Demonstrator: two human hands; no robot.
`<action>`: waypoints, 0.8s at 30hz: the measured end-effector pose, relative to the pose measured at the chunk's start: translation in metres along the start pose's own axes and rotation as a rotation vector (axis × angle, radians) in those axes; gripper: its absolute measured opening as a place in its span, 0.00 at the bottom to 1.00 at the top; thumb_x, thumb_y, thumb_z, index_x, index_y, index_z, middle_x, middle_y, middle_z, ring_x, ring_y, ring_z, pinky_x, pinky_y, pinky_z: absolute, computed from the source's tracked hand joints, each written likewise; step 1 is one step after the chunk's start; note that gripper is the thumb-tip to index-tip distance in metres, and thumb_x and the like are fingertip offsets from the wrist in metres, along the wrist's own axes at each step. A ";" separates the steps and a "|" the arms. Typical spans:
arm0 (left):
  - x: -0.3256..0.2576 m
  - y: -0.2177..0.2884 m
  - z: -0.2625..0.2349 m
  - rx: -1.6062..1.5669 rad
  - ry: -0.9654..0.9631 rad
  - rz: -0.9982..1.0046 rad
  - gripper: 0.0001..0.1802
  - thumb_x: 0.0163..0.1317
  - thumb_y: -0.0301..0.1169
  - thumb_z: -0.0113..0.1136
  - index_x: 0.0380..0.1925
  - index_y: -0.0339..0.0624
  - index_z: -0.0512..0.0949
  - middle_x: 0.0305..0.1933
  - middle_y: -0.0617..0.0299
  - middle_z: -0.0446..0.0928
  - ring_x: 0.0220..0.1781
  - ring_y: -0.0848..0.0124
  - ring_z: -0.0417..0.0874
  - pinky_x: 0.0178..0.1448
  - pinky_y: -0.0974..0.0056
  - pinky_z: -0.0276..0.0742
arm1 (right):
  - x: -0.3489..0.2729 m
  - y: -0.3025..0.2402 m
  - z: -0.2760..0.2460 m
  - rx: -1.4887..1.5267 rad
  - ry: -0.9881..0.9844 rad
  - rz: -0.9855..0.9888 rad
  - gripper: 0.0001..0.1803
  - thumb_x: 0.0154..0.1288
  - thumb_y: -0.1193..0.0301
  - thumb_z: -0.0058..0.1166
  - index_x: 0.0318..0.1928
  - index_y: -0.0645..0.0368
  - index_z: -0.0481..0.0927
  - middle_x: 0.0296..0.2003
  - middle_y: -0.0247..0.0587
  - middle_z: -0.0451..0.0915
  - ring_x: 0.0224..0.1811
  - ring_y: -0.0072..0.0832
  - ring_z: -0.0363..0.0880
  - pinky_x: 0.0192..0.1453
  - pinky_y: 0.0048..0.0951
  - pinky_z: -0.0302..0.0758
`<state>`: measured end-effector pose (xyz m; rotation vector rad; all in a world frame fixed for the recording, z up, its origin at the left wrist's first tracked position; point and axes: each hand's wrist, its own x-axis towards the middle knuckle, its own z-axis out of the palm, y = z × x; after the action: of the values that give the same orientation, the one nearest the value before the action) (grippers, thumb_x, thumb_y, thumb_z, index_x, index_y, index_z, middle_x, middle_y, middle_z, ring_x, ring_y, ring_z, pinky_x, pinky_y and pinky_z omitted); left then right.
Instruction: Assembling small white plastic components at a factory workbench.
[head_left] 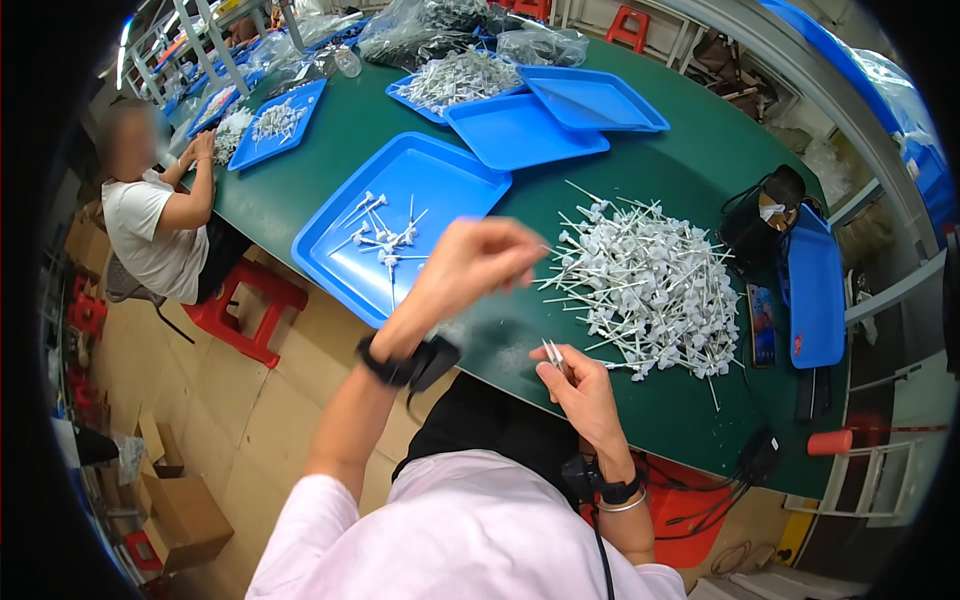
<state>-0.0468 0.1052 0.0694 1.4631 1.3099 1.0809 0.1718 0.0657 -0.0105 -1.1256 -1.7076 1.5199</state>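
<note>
My left hand hangs over the table at the left edge of a large pile of white plastic parts with thin stems. Its fingers are bent and smeared by motion, so whether they grip a part is unclear. Closed near the table's front edge, my right hand holds a small tool with two pointed metal tips; the fingers hide the rest of it. To the left, a blue tray carries several of the same white stemmed parts, lying loosely.
Two blue trays overlap farther back, beside a tray heaped with white parts. A phone, a black bag and a blue tray lie at right. Another person works at the far left.
</note>
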 end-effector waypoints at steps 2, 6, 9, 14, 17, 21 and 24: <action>0.072 -0.007 0.016 0.009 -0.046 0.089 0.11 0.65 0.33 0.60 0.40 0.38 0.84 0.27 0.68 0.81 0.26 0.82 0.77 0.28 0.75 0.71 | -0.005 0.007 -0.007 0.009 0.043 0.003 0.11 0.69 0.68 0.57 0.47 0.60 0.82 0.19 0.24 0.68 0.21 0.13 0.64 0.25 0.20 0.63; 0.185 -0.063 0.048 0.548 0.091 0.265 0.08 0.54 0.26 0.62 0.33 0.37 0.86 0.28 0.53 0.85 0.31 0.63 0.87 0.38 0.62 0.81 | -0.014 0.016 -0.014 0.054 0.038 0.027 0.10 0.69 0.69 0.56 0.47 0.59 0.81 0.19 0.24 0.70 0.21 0.12 0.65 0.25 0.20 0.65; 0.223 -0.090 0.067 0.797 0.088 0.318 0.10 0.49 0.21 0.60 0.32 0.39 0.85 0.34 0.50 0.84 0.38 0.53 0.85 0.44 0.56 0.80 | -0.020 0.021 -0.025 0.086 0.062 0.046 0.10 0.69 0.70 0.56 0.48 0.58 0.82 0.20 0.24 0.71 0.22 0.12 0.66 0.26 0.18 0.65; 0.253 -0.125 0.088 0.992 -0.032 0.257 0.10 0.45 0.19 0.59 0.30 0.39 0.84 0.41 0.48 0.80 0.46 0.48 0.80 0.50 0.51 0.77 | -0.020 0.030 -0.044 0.280 0.055 0.019 0.14 0.71 0.67 0.55 0.51 0.63 0.79 0.19 0.20 0.65 0.18 0.08 0.57 0.21 0.16 0.53; 0.251 -0.104 0.100 1.027 0.000 0.219 0.07 0.46 0.20 0.60 0.27 0.35 0.82 0.36 0.41 0.81 0.42 0.45 0.84 0.46 0.50 0.81 | -0.009 0.008 -0.057 0.759 -0.016 0.054 0.16 0.72 0.67 0.53 0.53 0.66 0.77 0.17 0.18 0.61 0.15 0.07 0.52 0.18 0.17 0.47; 0.252 -0.107 0.090 0.971 0.019 -0.054 0.12 0.50 0.27 0.64 0.35 0.34 0.82 0.41 0.40 0.82 0.45 0.46 0.84 0.48 0.52 0.82 | 0.032 -0.025 -0.054 1.083 -0.085 -0.027 0.16 0.74 0.62 0.51 0.48 0.65 0.77 0.14 0.20 0.57 0.12 0.09 0.51 0.16 0.17 0.47; 0.245 -0.085 0.087 0.859 -0.029 -0.221 0.24 0.46 0.36 0.73 0.43 0.35 0.83 0.49 0.42 0.81 0.53 0.48 0.83 0.54 0.54 0.81 | 0.050 -0.042 -0.050 1.091 -0.102 -0.099 0.15 0.74 0.61 0.50 0.45 0.62 0.78 0.13 0.20 0.57 0.12 0.09 0.51 0.15 0.17 0.47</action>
<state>0.0338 0.3501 -0.0210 1.8459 1.9894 0.3313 0.1820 0.1344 0.0345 -0.3705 -0.6998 2.0274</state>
